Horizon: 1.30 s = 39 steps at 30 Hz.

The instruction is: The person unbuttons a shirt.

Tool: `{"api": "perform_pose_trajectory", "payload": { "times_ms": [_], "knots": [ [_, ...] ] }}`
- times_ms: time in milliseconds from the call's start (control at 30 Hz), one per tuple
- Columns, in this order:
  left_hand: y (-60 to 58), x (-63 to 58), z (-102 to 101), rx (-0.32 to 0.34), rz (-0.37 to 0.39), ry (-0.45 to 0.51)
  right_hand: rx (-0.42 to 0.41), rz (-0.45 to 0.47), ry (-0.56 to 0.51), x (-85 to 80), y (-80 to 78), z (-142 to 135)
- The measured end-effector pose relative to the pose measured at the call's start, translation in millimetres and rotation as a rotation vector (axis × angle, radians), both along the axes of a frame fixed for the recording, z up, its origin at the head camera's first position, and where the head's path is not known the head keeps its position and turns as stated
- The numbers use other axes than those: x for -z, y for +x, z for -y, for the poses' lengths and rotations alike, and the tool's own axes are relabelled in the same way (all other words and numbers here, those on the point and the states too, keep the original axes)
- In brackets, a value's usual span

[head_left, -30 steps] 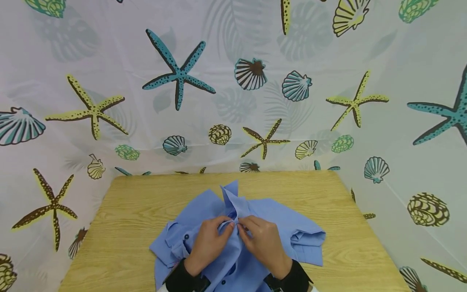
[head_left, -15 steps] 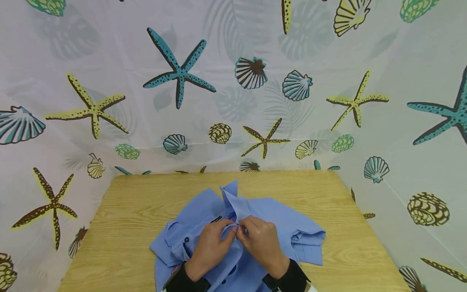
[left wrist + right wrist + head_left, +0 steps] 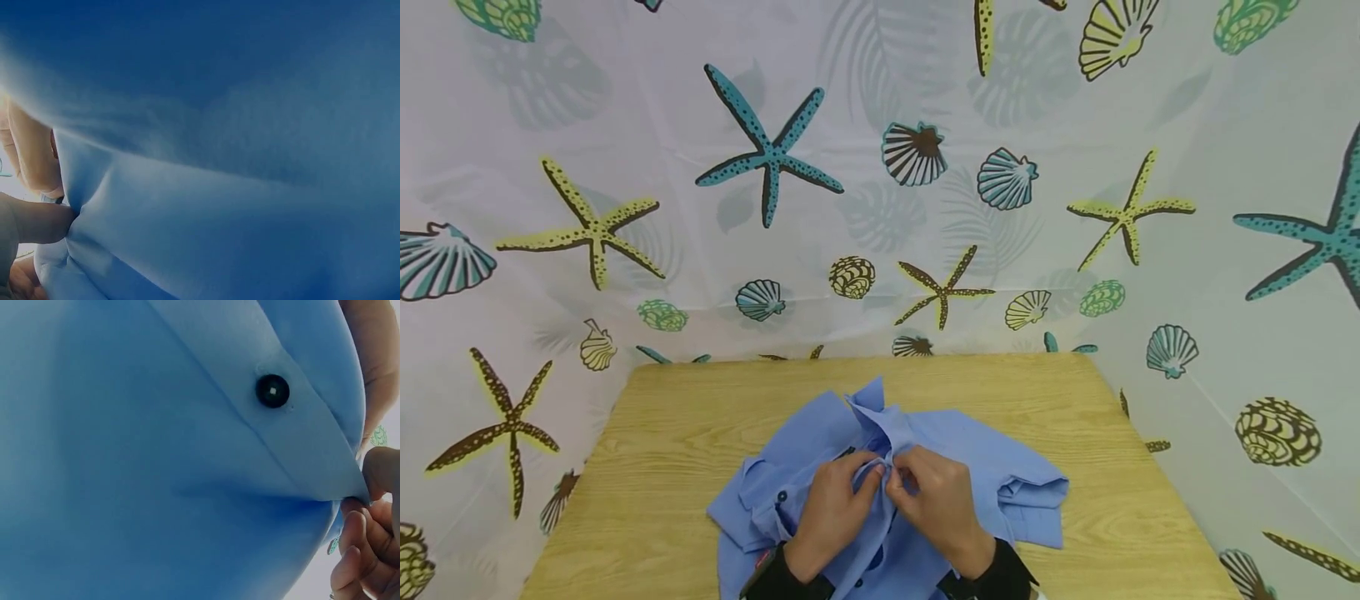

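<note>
A light blue shirt lies rumpled on the table, its collar standing up at the far side. Just below the collar, my left hand pinches one front edge between thumb and fingers. Close against it, my right hand pinches the button-side edge; in the right wrist view thumb and fingertips squeeze the placket. A dark button shows on that placket. Cloth gathers at the left thumb in the left wrist view. Whatever lies between the fingertips is hidden.
The shirt rests on a wood-grain table. Behind and beside it hangs a white cloth printed with starfish and shells. A folded sleeve lies on the right, and another dark button shows at the left.
Both hands keep pinching the shirt near the collar, with small finger movements. The collar has tipped slightly to the left, and the head view has shifted a little.
</note>
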<state>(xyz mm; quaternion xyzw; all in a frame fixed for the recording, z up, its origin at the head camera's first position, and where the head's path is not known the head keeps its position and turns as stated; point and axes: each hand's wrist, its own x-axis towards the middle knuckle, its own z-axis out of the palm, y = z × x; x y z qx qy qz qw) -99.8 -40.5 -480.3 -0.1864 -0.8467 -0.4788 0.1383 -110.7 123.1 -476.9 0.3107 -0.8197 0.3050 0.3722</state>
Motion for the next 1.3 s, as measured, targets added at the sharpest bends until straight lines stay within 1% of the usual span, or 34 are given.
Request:
{"api": "perform_pose_trajectory", "payload": {
  "times_ms": [100, 167, 267, 400, 500, 667, 733, 933, 1067, 1167, 1300],
  "knots": [
    [-1.6, 2.4, 1.7, 0.038, -0.037, 0.021, -0.064, 0.093, -0.033, -1.2, 0.1, -3.4],
    [-2.8, 4.3, 4.1, 0.083, -0.045, 0.029, -0.125, 0.193, -0.048, -3.4, -0.2, -7.9],
    [-2.6, 4.8, 7.9, 0.135, -0.016, 0.024, -0.187, 0.335, -0.050, -8.0, -0.5, -14.7],
    [-1.7, 4.1, 10.8, 0.162, 0.011, 0.005, -0.213, 0.420, -0.046, -11.9, -0.2, -18.1],
    [-1.9, 3.7, 12.0, 0.175, 0.011, -0.004, -0.215, 0.445, -0.060, -11.3, 0.2, -17.8],
    [-4.1, 3.7, 13.5, 0.179, 0.030, -0.012, -0.187, 0.488, -0.082, -7.1, 0.3, -16.3],
    [-4.9, 3.6, 14.0, 0.168, 0.041, -0.013, -0.179, 0.499, -0.082, -5.4, 0.4, -15.9],
    [-5.2, 2.3, 14.4, 0.112, 0.061, -0.046, -0.194, 0.515, -0.062, -2.5, 1.4, -15.0],
    [-4.4, 1.4, 13.5, 0.082, 0.068, -0.058, -0.181, 0.505, -0.049, -1.3, 1.6, -15.0],
    [-4.6, 0.8, 13.4, 0.073, 0.067, -0.059, -0.160, 0.468, -0.053, -1.1, 1.0, -15.3],
    [-5.9, -0.3, 16.8, 0.101, 0.078, -0.061, -0.093, 0.402, -0.073, -2.4, -1.4, -17.0]
  ]
}}
